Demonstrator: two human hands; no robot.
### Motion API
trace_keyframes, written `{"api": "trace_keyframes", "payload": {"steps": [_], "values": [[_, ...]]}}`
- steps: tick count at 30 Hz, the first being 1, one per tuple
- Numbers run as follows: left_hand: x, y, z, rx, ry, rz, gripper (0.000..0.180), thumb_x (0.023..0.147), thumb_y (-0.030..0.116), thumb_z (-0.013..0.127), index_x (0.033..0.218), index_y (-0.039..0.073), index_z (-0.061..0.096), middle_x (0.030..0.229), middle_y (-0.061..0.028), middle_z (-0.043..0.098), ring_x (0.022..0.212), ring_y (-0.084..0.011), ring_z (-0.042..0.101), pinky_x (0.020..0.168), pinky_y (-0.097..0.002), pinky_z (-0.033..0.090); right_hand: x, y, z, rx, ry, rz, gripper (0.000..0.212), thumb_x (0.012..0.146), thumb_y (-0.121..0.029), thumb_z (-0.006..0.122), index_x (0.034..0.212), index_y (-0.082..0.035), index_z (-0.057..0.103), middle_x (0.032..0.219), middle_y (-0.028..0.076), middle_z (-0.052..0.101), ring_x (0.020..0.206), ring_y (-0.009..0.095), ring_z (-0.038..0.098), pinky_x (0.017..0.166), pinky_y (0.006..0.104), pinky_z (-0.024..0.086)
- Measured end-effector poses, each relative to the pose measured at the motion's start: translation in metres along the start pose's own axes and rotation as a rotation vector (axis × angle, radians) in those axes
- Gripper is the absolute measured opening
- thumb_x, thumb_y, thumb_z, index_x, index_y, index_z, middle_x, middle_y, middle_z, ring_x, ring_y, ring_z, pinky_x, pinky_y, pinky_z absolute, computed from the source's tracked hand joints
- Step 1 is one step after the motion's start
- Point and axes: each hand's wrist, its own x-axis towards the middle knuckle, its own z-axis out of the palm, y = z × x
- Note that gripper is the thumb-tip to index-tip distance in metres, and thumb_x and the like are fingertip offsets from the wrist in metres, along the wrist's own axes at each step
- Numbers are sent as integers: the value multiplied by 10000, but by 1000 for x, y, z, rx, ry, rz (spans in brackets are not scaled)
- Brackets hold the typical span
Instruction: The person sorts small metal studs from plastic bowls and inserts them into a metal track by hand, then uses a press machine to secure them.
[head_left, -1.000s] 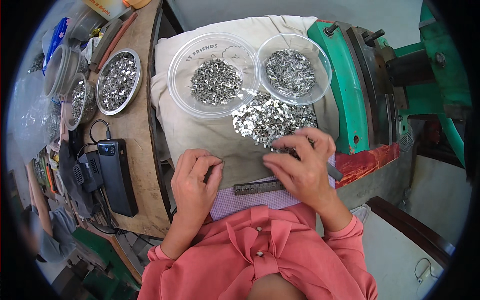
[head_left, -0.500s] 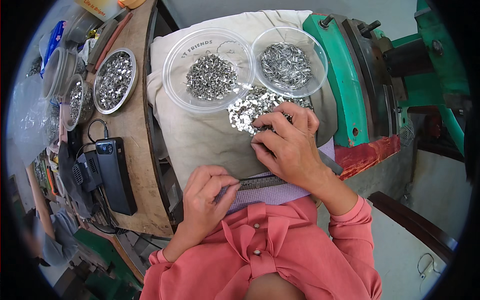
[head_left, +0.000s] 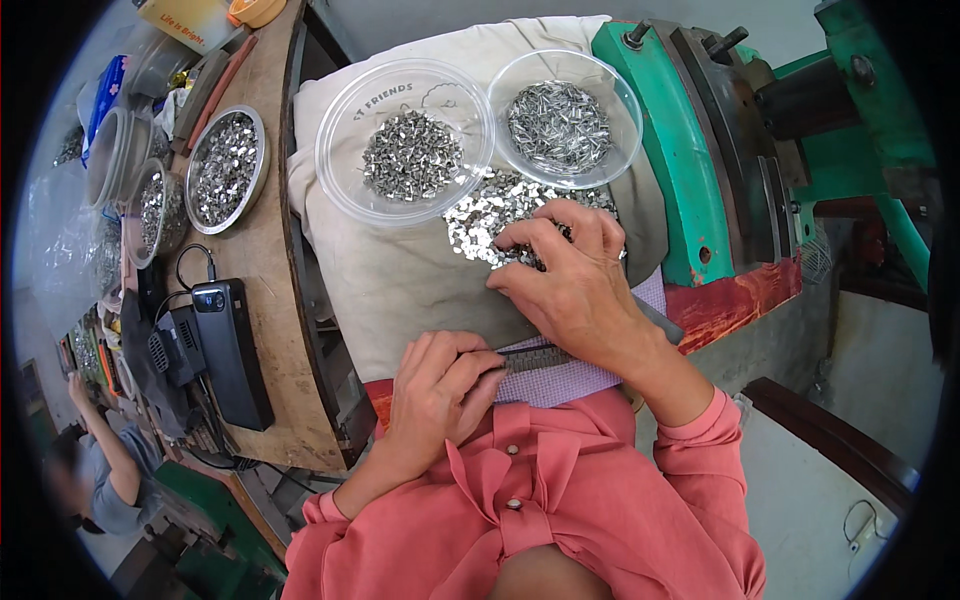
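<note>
My left hand (head_left: 435,390) is closed, thumb and forefinger pinching the left end of a narrow grey metal strip (head_left: 535,358) with a notched face. This strip lies across a purple checked cloth (head_left: 565,385) close to my body. Above it, my right hand (head_left: 575,270) reaches into a loose pile of small shiny flat metal pieces (head_left: 475,220). Its fingers are curled down among them, the thumb a little apart from the forefinger; whatever they grip is hidden. Behind the pile stand two clear round tubs, the left one (head_left: 335,150) with short metal bits, the right one (head_left: 625,105) with thin metal pins.
A green metal machine (head_left: 665,170) borders the cloth-covered surface on the right. On the wooden bench (head_left: 285,330) at left are a steel dish (head_left: 262,150) of metal pieces, several plastic containers and a black power bank (head_left: 235,350) with cables. A co-worker (head_left: 120,460) sits at far left.
My left hand has slid right along the strip, covering more of its left end. My right hand stays at the pile, its thumb slightly shifted. The view has moved a little.
</note>
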Motion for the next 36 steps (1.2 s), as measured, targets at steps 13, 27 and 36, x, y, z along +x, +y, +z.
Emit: {"api": "trace_keyframes", "payload": {"steps": [13,27,36], "values": [[1,2,6,76,-13,93,233,714,88,805,901,83,668,986,-48,628,878,-243,599,744,-367,433,-25,-11,-14,59,129,119,172,700,-158,821,816,-174,695,1084,-37,651,1142,286,488,969,420,314],[-5,-4,4,-33,1,35,301,738,77,812,979,46,635,1042,-105,615,895,-296,601,772,-402,479,-75,-42,-1,99,147,173,184,685,-214,831,853,-212,755,1049,-72,663,1112,249,484,922,402,316],[1,-1,6,34,-6,56,251,730,78,800,927,66,644,1002,-57,630,874,-258,595,744,-376,450,-73,-30,-22,56,142,231,203,686,-185,831,880,-203,775,1063,-24,665,1104,277,485,970,388,324]]}}
